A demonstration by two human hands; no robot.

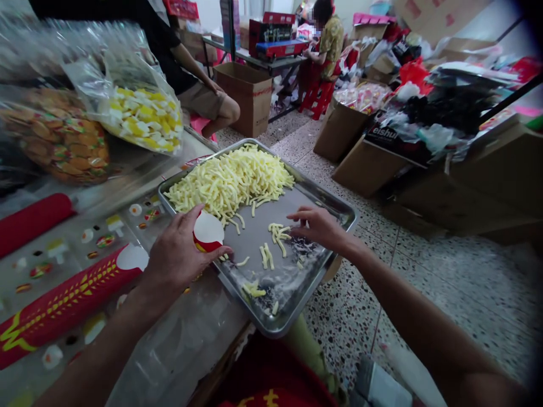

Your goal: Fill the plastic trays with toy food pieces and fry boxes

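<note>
My left hand (176, 243) grips a small red french fry carton (208, 227), its white inside facing up, at the near left edge of a metal tray (271, 328). A big heap of pale yellow french fry-shaped pieces (231, 178) fills the tray's far side. My right hand (318, 226) hovers over the tray's right side, fingers stretched forward and apart, with no piece visible in them. Just left of its fingertips lies a small cluster of loose fry pieces (278, 233). More stray pieces and white powder are scattered toward the tray's near corner.
Nested red cartons (80, 294) lie in a long stack on the plastic-covered table at left. Behind them stand clear bags, one with yellow-and-white pieces (146, 121) and one with brown round pieces (63, 141). Cardboard boxes (343, 127) line the right floor. Two people sit farther back.
</note>
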